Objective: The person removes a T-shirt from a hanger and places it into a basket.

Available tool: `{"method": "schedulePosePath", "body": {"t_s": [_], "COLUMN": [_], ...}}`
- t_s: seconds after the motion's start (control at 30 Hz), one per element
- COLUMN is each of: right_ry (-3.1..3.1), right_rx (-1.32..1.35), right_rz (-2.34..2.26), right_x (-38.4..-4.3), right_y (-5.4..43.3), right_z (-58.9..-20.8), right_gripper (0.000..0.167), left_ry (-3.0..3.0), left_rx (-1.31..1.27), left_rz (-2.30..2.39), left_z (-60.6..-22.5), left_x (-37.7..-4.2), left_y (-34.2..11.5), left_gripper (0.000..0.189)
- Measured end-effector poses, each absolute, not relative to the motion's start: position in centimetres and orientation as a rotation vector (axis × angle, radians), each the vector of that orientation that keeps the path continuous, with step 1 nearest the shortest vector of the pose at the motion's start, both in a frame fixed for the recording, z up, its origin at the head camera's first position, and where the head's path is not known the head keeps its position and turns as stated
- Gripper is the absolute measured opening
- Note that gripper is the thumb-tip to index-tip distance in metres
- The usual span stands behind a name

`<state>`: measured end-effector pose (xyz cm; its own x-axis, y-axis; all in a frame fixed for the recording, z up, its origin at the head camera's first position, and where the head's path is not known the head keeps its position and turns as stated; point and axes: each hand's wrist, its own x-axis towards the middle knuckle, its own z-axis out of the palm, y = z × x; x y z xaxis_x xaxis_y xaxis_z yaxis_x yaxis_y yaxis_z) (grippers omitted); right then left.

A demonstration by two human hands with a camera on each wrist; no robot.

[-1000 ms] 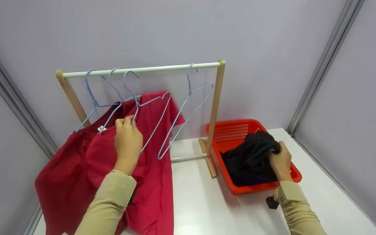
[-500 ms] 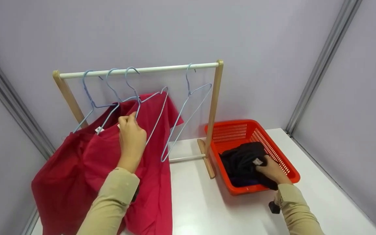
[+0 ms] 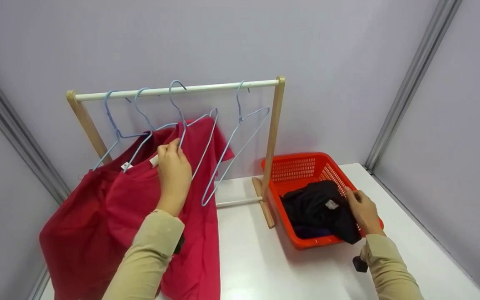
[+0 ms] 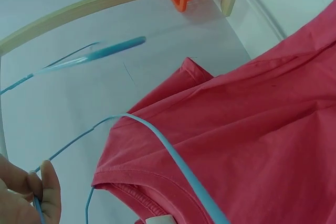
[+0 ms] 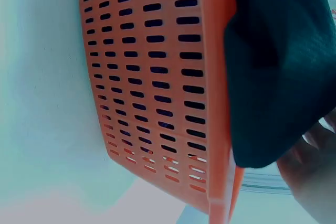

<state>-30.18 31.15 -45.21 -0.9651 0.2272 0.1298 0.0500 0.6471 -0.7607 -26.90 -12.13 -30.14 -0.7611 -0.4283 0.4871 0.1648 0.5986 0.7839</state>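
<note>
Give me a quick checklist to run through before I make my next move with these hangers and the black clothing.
1. Left hand gripping a hanger: ok.
2. That hanger's hook off the rail: cannot tell.
3. Right hand holding the black clothing: cannot tell; the fingers are right beside it.
4. Black clothing fully inside the red basket: not ok, a corner lies over the rim.
5. White label on the black clothing facing up: ok.
6. Bare hanger at the rail's right end hooked on: ok.
</note>
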Motion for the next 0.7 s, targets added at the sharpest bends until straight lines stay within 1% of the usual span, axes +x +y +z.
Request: {"method": "schedulePosePath", "body": {"t_s": [0.13,0.23,0.43,0.7], "right_ry": [-2.533,-2.489,-2.524,-2.595], "right_rx": [-0.305,-0.336,-0.355,-0.272], "right_rz": [1.116,1.068,1.012,1.020], "right_x": [-30.1,-29.8,-29.4,-29.4], "right_y": [31.8,32.6,34.3,35.0], "right_z": [-45.5,-46.1,-47.4,-48.3], "right_gripper": [0.039,0.030,0.036,0.039], "left_ry": [-2.149,-2.128,-2.106,-2.124], "left_rx": [0.223,0.234,0.229,0.238], "left_rz": [-1.227,-1.261,-1.264,-1.272], "left_z": [-30.0,-29.9,-29.7,-29.2], "left_x": [-27.1,-27.3,-27.5,-27.7], "left_y": [-12.1,-12.1,-11.9,-10.9], "left_gripper": [0.032,0.031,0.030,0.028]}}
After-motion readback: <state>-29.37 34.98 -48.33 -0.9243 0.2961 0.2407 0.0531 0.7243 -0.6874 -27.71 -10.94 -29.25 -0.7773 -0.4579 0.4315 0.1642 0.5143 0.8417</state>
